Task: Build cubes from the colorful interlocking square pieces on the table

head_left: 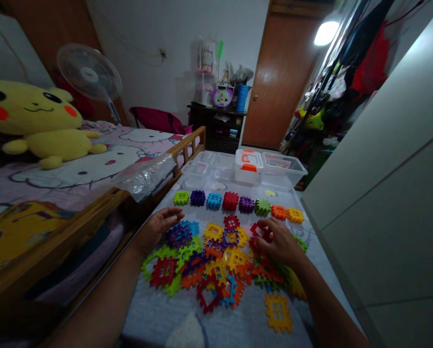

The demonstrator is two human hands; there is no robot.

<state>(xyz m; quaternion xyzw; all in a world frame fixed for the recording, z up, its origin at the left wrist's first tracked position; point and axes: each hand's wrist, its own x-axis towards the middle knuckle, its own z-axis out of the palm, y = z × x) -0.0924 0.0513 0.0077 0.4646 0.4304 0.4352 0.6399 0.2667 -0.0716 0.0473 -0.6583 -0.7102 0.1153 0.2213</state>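
My left hand [162,223] hovers at the pile's left side, its fingers stretched out and holding nothing. Just beside its fingertips are purple interlocking plastic pieces [180,234] and blue ones [192,227]. At the pile's right side, my right hand [279,241] has thumb and fingers closed on a red interlocking piece [259,231]. Between the hands spreads a loose heap of flat notched pieces, among them yellow ones [234,258] and a red window piece [164,271]. A yellow window piece [278,313] lies apart, nearer to me.
Beyond the heap runs a row of stacked pieces sorted by colour, including a red stack [231,201]. Clear plastic boxes [282,166] and a lidded box with orange latches [248,166] stand behind. A wooden bed rail [158,205] borders the left; a white cabinet [386,169] the right.
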